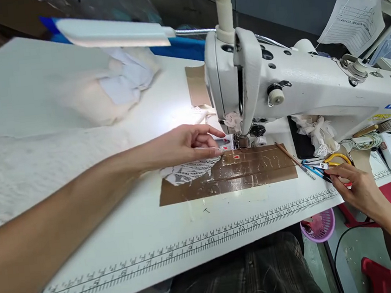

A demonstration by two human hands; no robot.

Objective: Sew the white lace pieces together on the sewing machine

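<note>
My left hand (200,141) lies just left of the presser foot (242,141) of a white sewing machine. Its thumb and curled fingers close on a piece of white lace (191,171), while the index finger reaches toward the foot. Under the lace is a shiny brown taped strip (254,170) with small red marks. At the right, my right hand (355,188) has its thumb and fingers closed at the end of blue thread snips (315,169). Yellow-handled scissors (338,157) lie against them, and a thin brown stick (289,155) is alongside. The fingers partly hide the tools.
The sewing machine (315,85) fills the right side. A lamp (113,31) shines over bundled pale fabric (119,82), and more lace (44,167) spreads at left. A printed ruler (208,240) follows the table's front edge. A purple basket (325,228) stands below.
</note>
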